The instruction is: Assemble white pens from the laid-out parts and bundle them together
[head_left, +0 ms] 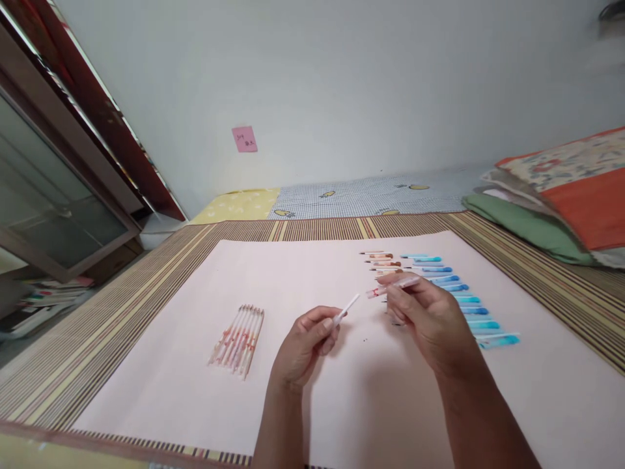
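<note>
My left hand pinches a slim white pen refill, which points up and to the right. In my right hand is a translucent pen barrel with a red print near its left end, held between thumb and fingers. A small gap separates the two parts above the pale sheet. Left of my hands lies a neat row of pens with red and pink prints and dark tips. Beyond and right of my right hand are brown-ended pen parts and a column of blue pen parts, partly hidden by that hand.
The pale pink sheet lies on a striped mat. Folded cloths are piled at the far right. A pink note is on the wall. At left stands a glass-panelled door.
</note>
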{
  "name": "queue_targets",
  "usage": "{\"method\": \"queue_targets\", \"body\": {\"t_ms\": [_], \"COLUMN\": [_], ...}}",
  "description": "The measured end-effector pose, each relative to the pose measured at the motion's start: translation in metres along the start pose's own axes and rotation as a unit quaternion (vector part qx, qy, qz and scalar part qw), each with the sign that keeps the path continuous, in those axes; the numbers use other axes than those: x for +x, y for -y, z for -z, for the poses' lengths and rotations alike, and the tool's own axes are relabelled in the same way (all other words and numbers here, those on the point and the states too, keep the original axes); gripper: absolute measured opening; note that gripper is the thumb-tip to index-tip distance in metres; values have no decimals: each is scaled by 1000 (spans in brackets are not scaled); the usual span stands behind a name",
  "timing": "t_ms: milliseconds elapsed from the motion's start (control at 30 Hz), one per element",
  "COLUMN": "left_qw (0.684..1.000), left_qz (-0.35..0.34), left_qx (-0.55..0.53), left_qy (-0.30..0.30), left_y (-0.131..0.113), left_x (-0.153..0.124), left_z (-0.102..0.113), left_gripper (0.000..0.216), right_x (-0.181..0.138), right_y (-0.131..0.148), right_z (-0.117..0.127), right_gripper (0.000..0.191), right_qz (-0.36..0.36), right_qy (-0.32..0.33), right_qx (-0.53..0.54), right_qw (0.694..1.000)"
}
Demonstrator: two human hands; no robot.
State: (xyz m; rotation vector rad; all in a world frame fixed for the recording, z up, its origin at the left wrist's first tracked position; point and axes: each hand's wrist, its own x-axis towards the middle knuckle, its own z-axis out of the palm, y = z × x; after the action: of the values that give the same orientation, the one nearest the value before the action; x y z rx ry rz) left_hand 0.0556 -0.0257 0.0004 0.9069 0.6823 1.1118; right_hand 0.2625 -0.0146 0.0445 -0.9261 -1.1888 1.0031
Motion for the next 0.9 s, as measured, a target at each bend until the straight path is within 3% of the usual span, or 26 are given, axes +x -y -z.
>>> {"method": "queue_targets", "body": {"t_ms": [400, 900], "left_qw": [999, 997], "left_qz": [-8, 22], "left_qx": [29, 31], "left_qy": [18, 63], "left_y": [0, -8], "left_x": [0, -5], "left_z": [-1, -6], "left_gripper": [26, 36], "right_x": [-3, -3], "right_y": [12, 7], "right_z": [-5, -7], "right_gripper": [20, 21], "right_qz": [35, -31], "right_qy": [56, 180], "right_qx": [-138, -92], "right_qw": [988, 979]}}
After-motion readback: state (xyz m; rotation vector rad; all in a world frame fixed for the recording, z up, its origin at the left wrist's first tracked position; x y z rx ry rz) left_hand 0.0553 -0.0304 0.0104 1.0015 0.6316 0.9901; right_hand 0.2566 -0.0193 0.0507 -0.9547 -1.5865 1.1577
